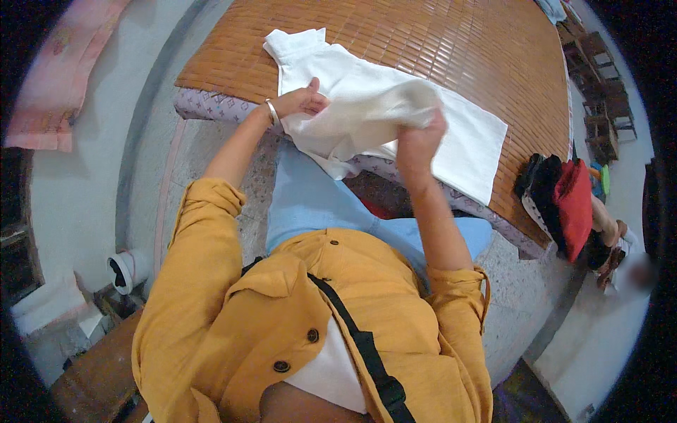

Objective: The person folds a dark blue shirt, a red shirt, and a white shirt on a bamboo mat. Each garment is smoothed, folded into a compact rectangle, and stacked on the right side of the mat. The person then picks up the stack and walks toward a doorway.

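Note:
A white shirt (474,137) lies across the woven mat, with what looks like its collar at the far left. Its near part is lifted and folded over, blurred by motion. My right hand (421,143) is closed on this raised edge. At the shirt's left side, my left hand (303,103) lies against the cloth with the thumb up and the fingers apart, some of them partly hidden by the fabric. A light bangle circles my left wrist.
The brown woven mat (416,35) covers a bed with a patterned pale cloth edge (211,104). Red and black clothes (572,204) sit at its right corner, near another person (620,261). Wooden racks (599,106) stand at the right wall; a white bucket (128,271) is at the left.

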Tool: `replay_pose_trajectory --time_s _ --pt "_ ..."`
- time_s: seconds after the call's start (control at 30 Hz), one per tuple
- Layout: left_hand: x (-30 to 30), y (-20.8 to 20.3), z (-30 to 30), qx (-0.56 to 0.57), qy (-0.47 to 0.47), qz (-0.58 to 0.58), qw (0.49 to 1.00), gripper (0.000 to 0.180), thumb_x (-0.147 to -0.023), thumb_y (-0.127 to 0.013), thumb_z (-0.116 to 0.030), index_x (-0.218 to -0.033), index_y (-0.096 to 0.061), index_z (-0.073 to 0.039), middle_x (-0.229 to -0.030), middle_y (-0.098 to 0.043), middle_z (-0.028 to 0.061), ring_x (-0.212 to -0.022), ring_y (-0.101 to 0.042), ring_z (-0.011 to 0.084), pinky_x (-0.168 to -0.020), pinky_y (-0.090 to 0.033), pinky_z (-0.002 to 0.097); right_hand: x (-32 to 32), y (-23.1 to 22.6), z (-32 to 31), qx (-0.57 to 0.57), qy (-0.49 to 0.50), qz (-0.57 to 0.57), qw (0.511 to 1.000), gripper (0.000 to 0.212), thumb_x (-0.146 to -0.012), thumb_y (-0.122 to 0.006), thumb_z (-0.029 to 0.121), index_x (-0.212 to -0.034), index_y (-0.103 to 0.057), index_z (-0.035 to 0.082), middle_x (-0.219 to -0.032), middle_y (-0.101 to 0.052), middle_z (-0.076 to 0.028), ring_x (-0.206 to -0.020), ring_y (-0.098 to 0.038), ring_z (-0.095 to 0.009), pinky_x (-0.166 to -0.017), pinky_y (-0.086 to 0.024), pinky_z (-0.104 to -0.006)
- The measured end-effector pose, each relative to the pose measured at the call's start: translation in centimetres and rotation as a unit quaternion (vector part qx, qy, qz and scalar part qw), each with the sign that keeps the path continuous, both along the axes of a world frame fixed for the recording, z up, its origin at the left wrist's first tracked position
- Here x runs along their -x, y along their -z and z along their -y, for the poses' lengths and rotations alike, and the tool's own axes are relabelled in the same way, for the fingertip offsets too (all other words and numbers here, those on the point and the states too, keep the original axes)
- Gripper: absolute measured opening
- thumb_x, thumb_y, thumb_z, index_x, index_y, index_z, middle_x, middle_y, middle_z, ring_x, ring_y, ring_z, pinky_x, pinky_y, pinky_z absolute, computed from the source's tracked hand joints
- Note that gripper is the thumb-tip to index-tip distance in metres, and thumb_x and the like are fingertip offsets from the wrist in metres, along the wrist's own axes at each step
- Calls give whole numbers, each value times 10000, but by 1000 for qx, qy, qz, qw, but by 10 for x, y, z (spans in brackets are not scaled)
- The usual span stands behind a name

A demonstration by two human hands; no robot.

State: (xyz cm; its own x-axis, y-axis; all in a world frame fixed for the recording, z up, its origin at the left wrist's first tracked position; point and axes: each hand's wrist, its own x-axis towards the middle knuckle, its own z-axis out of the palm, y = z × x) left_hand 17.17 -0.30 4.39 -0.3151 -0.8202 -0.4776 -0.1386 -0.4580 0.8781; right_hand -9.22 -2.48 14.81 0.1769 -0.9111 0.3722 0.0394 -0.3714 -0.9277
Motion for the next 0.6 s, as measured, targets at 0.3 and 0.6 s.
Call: replay_pose_trajectory --time_s 0.3,0.6 --pt "5 -1 12 238 100 280 925 359 -819 -588 -301 -1053 -610 -29 -929 -645 94 -846 -569 161 -789 -444 292 90 152 87 -459 100 280 837 280 -786 -553 -41 -1042 -464 27 -942 -556 -97 -772 -580 -225 -576 -496 -322" --pt "-1 0 27 298 -13 353 886 261 -847 -566 -279 -896 -612 -27 -737 -595 130 -689 -559 226 -667 -448 340 95 113 78 -302 173 129 929 478 -777 -577 -23 -1204 -371 36 -958 -561 -111 -723 -572 -191 -569 -493 -306"
